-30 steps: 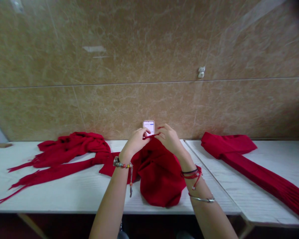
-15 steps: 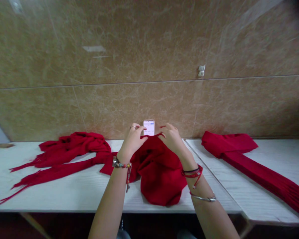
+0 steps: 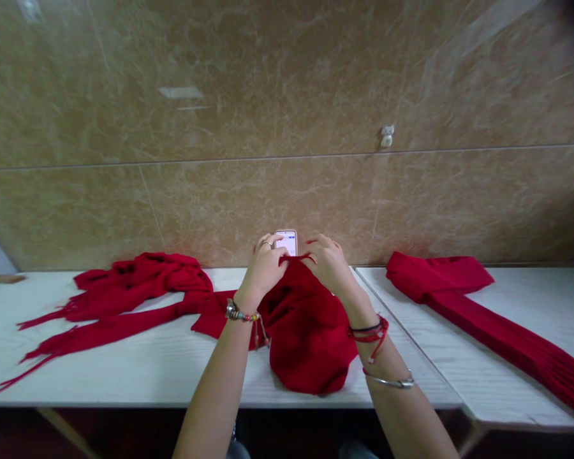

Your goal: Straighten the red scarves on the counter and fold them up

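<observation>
Between my arms a red scarf point(image 3: 309, 338) hangs from its upper edge down to the white table. My left hand point(image 3: 265, 264) pinches that edge on the left, its thumb and fingers closed on the cloth. On the other side my right hand point(image 3: 329, 266) grips the same edge between thumb and forefinger, its other fingers loosely raised. One stretch of the scarf runs out to the left under my left forearm. Behind the raised edge a phone point(image 3: 287, 242) leans upright against the wall, its lower part hidden by the cloth and my left fingers.
A bunched, fringed red scarf point(image 3: 143, 287) lies at the left. Another red scarf point(image 3: 459, 306), folded lengthwise, trails toward the right front edge. The white table point(image 3: 124, 382) has a seam right of centre. A small white cat figure point(image 3: 387, 136) is on the tiled wall point(image 3: 268, 191).
My left hand has slid right along the scarf's upper edge, closer to my right hand. It covers more of the phone's left side. My right hand has barely moved.
</observation>
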### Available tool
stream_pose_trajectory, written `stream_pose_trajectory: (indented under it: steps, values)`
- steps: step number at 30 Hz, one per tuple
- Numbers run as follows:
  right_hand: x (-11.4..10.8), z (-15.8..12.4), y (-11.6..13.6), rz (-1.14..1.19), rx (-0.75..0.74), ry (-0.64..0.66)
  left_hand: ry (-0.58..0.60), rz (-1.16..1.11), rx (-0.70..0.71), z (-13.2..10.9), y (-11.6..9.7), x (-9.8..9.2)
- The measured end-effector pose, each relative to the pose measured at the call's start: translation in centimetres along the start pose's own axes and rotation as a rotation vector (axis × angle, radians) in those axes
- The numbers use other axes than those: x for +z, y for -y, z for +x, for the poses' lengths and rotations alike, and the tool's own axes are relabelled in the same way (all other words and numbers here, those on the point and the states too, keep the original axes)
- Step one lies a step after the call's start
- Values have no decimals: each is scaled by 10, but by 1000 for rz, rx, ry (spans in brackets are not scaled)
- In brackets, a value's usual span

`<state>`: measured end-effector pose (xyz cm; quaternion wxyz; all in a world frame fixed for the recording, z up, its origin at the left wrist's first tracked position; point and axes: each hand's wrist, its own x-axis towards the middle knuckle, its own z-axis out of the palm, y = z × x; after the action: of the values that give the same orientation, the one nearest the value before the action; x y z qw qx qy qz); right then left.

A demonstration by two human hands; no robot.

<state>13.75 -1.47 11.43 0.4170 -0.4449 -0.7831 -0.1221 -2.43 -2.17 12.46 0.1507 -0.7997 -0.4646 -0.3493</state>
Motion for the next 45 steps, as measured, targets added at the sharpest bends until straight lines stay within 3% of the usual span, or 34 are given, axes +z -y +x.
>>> stream_pose_trajectory:
  steps: [6,9,12,14,19,23,26,30,32,34,37,41,43,45]
  values:
    - [-1,-1,-7,-3,56,75,-196,103,-190,-2,14,-12]
    - [0,0,-6,23,33,66,-95,94,-251,-7,20,-17]
    - [1,1,-1,40,-9,33,52,8,-163,-8,13,-14]
    - [2,2,2,49,-35,18,54,-12,-111,-5,4,-10]
    - [3,0,0,5,1,51,-132,-11,-91,1,-2,-15]
    - [3,-1,-7,-53,55,110,-263,96,-276,-5,14,-29]
    - [2,-1,-4,-17,22,75,-135,134,-368,-12,22,-29]
    - [2,2,8,17,-11,62,134,-13,-167,-10,14,-16]
    - [3,3,11,32,-19,56,152,-43,-97,-5,8,-10]
    - [3,3,9,47,-16,49,88,-47,-94,-1,5,-10]
    - [4,1,-2,45,11,90,-89,-4,-165,0,11,-19]
    - [4,-3,-15,-27,72,215,-302,130,-371,-10,31,-38]
    - [3,-3,-14,-48,86,243,-276,188,-480,-16,40,-43]
    - [2,-2,-9,-43,73,232,-112,187,-519,-21,42,-41]
